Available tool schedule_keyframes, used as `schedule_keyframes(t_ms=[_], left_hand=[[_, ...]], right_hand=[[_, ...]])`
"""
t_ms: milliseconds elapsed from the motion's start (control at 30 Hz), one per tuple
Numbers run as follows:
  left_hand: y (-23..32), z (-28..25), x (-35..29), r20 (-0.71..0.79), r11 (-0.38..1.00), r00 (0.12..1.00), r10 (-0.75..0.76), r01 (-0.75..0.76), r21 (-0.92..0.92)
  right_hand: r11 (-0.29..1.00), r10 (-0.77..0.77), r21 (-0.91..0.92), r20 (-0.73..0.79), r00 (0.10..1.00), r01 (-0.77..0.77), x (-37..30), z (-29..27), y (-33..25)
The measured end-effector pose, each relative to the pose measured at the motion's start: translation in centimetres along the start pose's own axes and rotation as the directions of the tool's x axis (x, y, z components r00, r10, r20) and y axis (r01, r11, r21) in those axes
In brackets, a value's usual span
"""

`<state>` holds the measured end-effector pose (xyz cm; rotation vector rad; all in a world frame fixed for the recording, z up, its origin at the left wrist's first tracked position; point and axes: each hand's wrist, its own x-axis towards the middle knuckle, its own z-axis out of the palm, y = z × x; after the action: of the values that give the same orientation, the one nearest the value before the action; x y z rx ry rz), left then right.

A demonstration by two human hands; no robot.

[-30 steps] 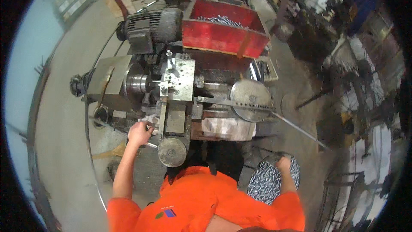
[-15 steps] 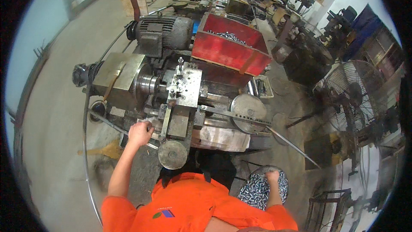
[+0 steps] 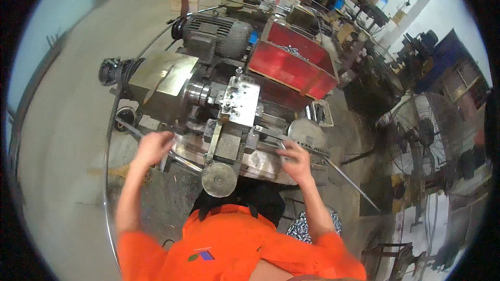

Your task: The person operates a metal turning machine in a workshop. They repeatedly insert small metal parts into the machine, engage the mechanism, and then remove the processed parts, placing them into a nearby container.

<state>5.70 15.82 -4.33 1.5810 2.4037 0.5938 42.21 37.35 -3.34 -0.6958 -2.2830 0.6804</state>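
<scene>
Here's the machine (image 3: pixel 242 103), right in front of the person, between both hands! Left hand (image 3: pixel 153 148) is at its near left side, fingers half curled, and I can't tell whether they grip anything. Right hand (image 3: pixel 296 160), by the right side, is partly closed, contents unclear from here. Metal pieces (image 3: pixel 299 228) lie heaped beside the right forearm, more in the red box (image 3: pixel 281 67) behind

Small metal piece (image 3: pixel 282 146): silvery, slim, detail blurred; tilted at the fingertips of your right hand (image 3: pixel 296 163). Machine (image 3: pixel 228 147): lathe-like, grimy, standing before you; yellowish metal housing (image 3: pixel 164 73) at left, bright squared block (image 3: pixel 242 102) mid-top, round grey disc (image 3: pixel 219 179) nearest you.
</scene>
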Motion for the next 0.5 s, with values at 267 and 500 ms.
schedule_keyframes(t_ms=[267, 500], left_hand=[[-7.4, -9.2, -15.4, -0.292, 0.844, 0.851, -0.437, 0.500, 0.193], [-7.0, -3.4, -24.0, -0.210, 0.655, 0.625, -0.752, 0.673, -0.344]], right_hand=[[0.747, -0.470, -0.210, 0.503, 0.725, 0.630, 19.4, 12.3, -5.4], [0.958, -0.152, -0.143, 0.485, 0.861, 0.249, 21.4, 16.6, -5.5]])
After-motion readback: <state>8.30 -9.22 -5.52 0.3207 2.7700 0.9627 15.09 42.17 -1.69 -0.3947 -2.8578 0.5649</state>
